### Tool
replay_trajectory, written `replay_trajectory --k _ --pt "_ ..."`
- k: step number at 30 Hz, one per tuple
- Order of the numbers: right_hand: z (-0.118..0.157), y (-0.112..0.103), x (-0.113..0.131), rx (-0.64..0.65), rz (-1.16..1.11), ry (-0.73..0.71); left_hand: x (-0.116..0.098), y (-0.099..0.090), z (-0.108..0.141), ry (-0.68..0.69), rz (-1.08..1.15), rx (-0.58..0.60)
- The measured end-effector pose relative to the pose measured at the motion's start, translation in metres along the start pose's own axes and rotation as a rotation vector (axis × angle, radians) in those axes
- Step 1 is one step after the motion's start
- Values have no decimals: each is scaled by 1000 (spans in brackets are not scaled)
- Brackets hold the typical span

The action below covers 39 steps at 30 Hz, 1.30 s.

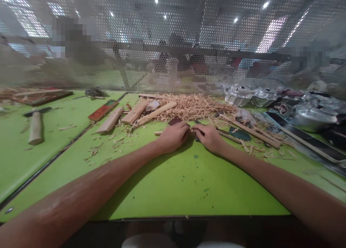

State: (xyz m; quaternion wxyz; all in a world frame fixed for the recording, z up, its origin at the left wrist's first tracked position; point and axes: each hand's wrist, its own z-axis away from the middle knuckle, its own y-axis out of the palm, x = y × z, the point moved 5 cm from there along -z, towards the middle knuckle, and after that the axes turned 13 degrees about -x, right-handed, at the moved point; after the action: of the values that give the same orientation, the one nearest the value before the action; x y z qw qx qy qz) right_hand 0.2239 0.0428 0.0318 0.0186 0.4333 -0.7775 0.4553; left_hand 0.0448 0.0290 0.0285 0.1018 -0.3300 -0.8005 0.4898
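Your left hand (173, 136) grips a thin wooden stick (159, 133); your right hand (209, 137) pinches a small blade (196, 135) against it, fingertips close enough to be nicked if it slips.

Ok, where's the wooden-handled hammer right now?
In the head view, the wooden-handled hammer lies far left on the neighbouring green mat, beyond the dark seam, well away from both hands and left of the light wooden blocks.
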Motion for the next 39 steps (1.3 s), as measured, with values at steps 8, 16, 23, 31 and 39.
replay_trajectory --k 8,16,23,31,39 --pt "2 2 -4 -80 30 -118 0 -2 0 1 -2 8" --pt "3 0 -4 -160 87 -121 -3 -2 0 2 -24 36" --pt "1 1 -2 -58 43 -111 -2 -2 0 -3 -16 35" --pt "3 2 1 -57 89 -96 3 0 3 34 75 -42" --pt "2 14 -2 17 201 -53 -9 -24 5 131 440 -324"
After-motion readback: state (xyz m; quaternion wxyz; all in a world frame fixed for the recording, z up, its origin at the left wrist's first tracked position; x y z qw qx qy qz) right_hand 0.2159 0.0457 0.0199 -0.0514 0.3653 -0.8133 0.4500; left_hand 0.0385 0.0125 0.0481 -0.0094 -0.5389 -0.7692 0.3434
